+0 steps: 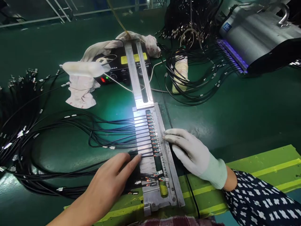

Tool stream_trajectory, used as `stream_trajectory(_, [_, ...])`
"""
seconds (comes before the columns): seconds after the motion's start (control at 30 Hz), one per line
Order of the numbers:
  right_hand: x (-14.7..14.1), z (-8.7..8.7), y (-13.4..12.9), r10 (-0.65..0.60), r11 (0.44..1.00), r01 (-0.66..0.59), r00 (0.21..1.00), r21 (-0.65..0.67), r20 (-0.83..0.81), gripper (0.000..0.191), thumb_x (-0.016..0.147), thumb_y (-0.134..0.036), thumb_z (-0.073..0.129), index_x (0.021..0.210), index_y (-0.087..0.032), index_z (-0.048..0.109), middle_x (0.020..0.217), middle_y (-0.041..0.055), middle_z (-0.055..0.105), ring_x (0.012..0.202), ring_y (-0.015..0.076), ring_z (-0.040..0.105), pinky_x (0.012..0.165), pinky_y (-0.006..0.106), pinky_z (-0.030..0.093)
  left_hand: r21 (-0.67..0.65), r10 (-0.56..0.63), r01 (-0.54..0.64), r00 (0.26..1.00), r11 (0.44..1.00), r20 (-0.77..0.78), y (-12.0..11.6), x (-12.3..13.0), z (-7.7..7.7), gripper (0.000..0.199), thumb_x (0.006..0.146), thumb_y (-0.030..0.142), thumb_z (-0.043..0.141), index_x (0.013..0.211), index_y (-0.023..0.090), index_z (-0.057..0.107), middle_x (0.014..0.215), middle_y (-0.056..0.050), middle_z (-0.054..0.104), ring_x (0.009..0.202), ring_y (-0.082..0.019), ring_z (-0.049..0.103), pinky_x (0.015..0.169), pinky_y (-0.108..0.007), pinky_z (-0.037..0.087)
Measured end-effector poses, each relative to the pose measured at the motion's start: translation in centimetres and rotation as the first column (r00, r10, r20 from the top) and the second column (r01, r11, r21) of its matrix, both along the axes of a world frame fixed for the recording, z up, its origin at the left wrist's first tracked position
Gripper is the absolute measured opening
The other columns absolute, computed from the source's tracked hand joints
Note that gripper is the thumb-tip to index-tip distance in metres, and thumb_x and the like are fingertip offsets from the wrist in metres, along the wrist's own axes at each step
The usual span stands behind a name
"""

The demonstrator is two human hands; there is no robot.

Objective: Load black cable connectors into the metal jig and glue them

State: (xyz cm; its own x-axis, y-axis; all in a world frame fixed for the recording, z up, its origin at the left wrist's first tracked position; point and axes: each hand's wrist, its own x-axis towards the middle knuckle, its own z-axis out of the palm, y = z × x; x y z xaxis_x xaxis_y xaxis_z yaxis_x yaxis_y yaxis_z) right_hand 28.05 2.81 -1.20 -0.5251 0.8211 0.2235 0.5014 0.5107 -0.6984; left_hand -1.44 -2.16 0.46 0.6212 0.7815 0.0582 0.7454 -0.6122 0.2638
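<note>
A long metal fixture (150, 201) with slots lies lengthwise before me. Several thin black cables (127, 128) run across it from the left, their metal-tipped ends lined up in the slotted part. My bare left hand (110, 177) is closed at the fixture's left edge, thumb tip on the plate, pinching a black cable; its other fingertips are partly hidden. Below it, a few loose cable ends (150, 180) lie crossed over the plate. My right hand (192, 153), in a white glove, rests its outstretched fingertips against the fixture's right rail (168, 157) and holds nothing.
Behind the fixture stands a black control box (122, 69) with white cloth over it. A silver lamp housing (261, 37) glows violet at the back right, near coiled cables (197, 91). Cable bundles (21, 138) crowd the left. A yellow-green strip (265, 166) lines the front edge.
</note>
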Motion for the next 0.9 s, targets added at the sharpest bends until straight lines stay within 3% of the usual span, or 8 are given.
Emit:
stream_trajectory(0.23, [-0.1,0.0,0.1,0.010,1.000,-0.010,0.999,-0.006,0.039,0.034,0.097,-0.015,0.044,0.128,-0.021,0.055,0.133,0.0092,0.054,0.123,0.0228,0.050,0.103,0.044,0.046,-0.086,-0.082,0.092,0.989,0.992,0.121,1.0,0.1,0.3,0.041,0.095,0.004,0.037,0.134,0.012,0.047,0.110,-0.010,0.054,0.094,-0.015,0.054,0.081,-0.022,0.046])
stream_trajectory(0.5, [0.7,-0.1,-0.8,0.081,0.995,-0.085,0.994,0.052,0.075,0.035,0.093,-0.011,0.045,0.125,-0.021,0.055,0.135,0.0109,0.050,0.121,0.0248,0.050,0.098,0.045,0.046,0.041,-0.121,0.118,0.990,0.992,0.071,0.8,0.2,0.1,0.040,0.096,0.005,0.037,0.134,0.010,0.048,0.106,-0.011,0.056,0.091,-0.017,0.052,0.082,-0.028,0.045])
stream_trajectory(0.73, [0.6,-0.3,-0.5,0.077,0.997,-0.078,0.996,0.028,0.044,0.034,0.093,-0.011,0.045,0.124,-0.021,0.056,0.132,0.0100,0.052,0.119,0.0232,0.050,0.097,0.043,0.046,-0.078,-0.088,0.106,0.974,0.991,0.207,0.7,-0.5,-0.3,0.040,0.094,0.004,0.042,0.133,0.008,0.049,0.115,-0.013,0.053,0.104,-0.016,0.053,0.090,-0.024,0.045])
stream_trajectory(0.9, [0.7,-0.3,-0.4,0.079,0.997,-0.079,0.996,0.007,0.037,0.032,0.094,-0.013,0.046,0.123,-0.021,0.057,0.131,0.0094,0.052,0.118,0.0229,0.051,0.097,0.043,0.045,0.038,-0.120,0.117,0.986,0.992,0.112,0.1,-0.9,-0.7,0.048,0.091,0.002,0.048,0.138,0.009,0.046,0.112,-0.012,0.054,0.102,-0.019,0.053,0.089,-0.030,0.045])
